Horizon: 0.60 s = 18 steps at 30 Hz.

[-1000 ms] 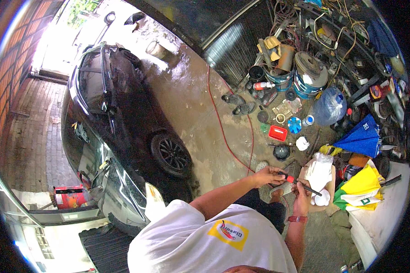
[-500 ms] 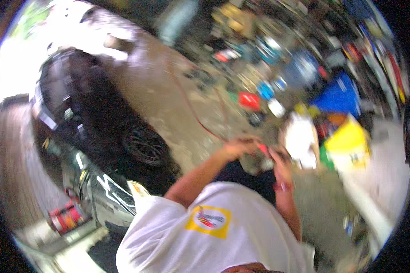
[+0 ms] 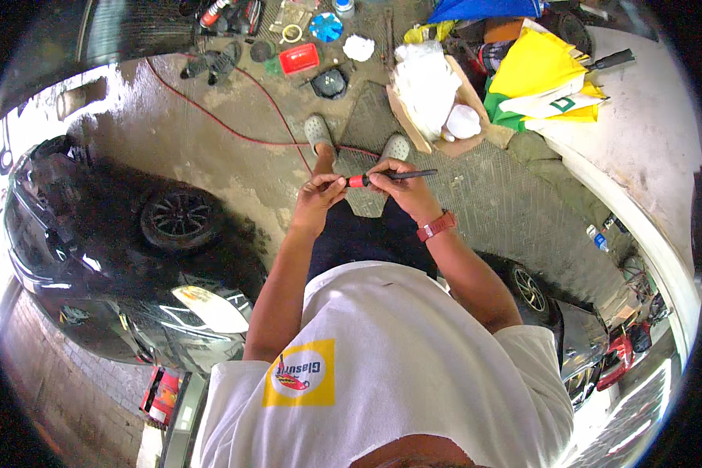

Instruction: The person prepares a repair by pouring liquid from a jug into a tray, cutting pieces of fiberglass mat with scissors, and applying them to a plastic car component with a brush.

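The slim tool [image 3: 356, 181] is black and red, the wristwatch [image 3: 437, 226] red, the umbrella [image 3: 540, 69] yellow, white and green.

Glossy black car [image 3: 78, 285], thin red hose [image 3: 273, 143]

The car stands left; the hose loops across the brownish concrete floor [image 3: 152, 144]. Far off lies a red rectangular plastic tray [image 3: 299, 58]; farther right, an open brown cardboard box [image 3: 410, 125] sits beside a folded yellow, white and green umbrella [image 3: 534, 66].

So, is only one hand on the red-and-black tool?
No, left hand and right hand both hold the red-and-black tool.
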Available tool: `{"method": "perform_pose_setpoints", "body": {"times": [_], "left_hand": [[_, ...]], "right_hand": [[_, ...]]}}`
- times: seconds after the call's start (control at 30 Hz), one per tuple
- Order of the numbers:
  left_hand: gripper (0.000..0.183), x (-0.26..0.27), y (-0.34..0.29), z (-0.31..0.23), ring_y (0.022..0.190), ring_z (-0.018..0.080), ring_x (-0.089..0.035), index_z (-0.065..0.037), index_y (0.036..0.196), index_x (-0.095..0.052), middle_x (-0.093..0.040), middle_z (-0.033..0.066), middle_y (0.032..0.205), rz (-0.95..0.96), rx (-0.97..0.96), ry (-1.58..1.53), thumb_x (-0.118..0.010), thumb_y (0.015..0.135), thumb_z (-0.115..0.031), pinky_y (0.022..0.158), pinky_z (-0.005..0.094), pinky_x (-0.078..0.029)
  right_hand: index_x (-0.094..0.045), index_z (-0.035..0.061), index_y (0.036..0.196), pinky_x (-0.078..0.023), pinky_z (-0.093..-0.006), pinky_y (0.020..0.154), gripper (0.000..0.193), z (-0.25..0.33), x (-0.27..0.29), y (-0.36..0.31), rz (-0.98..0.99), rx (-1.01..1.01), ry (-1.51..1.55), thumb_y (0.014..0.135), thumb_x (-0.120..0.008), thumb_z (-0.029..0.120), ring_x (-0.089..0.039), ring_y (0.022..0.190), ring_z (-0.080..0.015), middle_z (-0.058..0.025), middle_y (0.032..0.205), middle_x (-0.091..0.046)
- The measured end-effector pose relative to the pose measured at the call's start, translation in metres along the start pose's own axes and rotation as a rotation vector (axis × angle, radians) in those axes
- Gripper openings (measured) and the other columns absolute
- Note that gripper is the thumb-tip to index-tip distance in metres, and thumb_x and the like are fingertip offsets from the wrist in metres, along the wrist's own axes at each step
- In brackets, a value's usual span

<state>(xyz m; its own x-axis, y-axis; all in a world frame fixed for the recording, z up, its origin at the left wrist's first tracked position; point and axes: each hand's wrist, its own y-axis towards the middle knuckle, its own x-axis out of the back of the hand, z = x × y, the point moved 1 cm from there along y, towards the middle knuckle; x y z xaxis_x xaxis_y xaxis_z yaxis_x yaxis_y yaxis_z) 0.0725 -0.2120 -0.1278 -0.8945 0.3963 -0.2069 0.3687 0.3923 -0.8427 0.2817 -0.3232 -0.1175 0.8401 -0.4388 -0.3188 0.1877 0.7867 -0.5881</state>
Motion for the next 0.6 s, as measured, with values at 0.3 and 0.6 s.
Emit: {"method": "perform_pose_setpoints", "body": {"times": [0.3, 0.6], "left_hand": [[0.032, -0.049, -0.033, -0.001, 0.103, 0.0236, -0.072, -0.005, 0.125, -0.067, -0.072, 0.0079, 0.11, 0.131, 0.185, -0.295, -0.071, 0.1, -0.025, 0.094, 0.0382, -0.059], [0.019, -0.004, -0.013, -0.012, 0.096, 0.019, -0.073, -0.003, 0.113, -0.071, -0.071, 0.0053, 0.106, 0.062, 0.007, -0.031, -0.074, 0.097, -0.013, 0.09, 0.0312, -0.06]], "right_hand": [[-0.074, 0.0044, 0.103, -0.054, -0.0261, 0.077, 0.014, -0.006, 0.033, -0.032, 0.066, -0.033, 0.083, 0.096, -0.074, 0.016, -0.067, 0.084, -0.0089, -0.0008, 0.089, -0.072], [-0.075, 0.0061, 0.107, -0.051, -0.0262, 0.079, 0.018, 0.0, 0.007, -0.023, 0.028, -0.04, -0.04, 0.093, -0.077, 0.017, -0.064, 0.086, -0.0083, 0.0005, 0.093, -0.07]]}}
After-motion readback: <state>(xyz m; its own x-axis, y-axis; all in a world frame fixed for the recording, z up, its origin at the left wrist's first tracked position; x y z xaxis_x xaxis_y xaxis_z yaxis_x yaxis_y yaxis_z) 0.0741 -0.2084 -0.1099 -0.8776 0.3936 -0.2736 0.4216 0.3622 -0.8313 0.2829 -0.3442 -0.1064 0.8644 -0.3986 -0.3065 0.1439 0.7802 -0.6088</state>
